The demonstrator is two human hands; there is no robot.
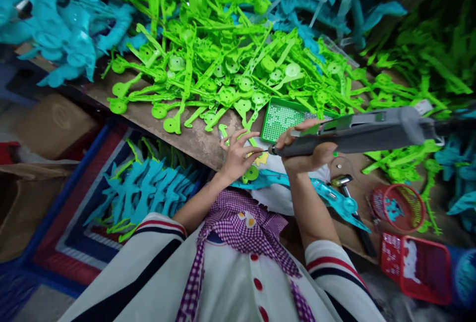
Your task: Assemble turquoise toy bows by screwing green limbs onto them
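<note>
A grey electric screwdriver [357,134] lies across my right hand [307,151], whose fingers are wrapped round it, with the bit pointing left. At the bit's tip, my left hand [241,153] has thumb and forefinger drawn together and its other fingers raised. Whatever sits in that pinch is too small to make out. Below the hands is a blue plastic part [334,195] on the table edge, with a bright green round-ended part [250,173] over its left end. A green perforated tray [265,123] holding small metal pieces is just behind the screwdriver.
A big heap of green plastic parts [208,59] covers the table, with blue parts [67,29] at left. On the right are a hammer [345,186], a red round basket [416,203] and a red bin [446,272]. Assembled pieces [148,183] fill a crate lower left.
</note>
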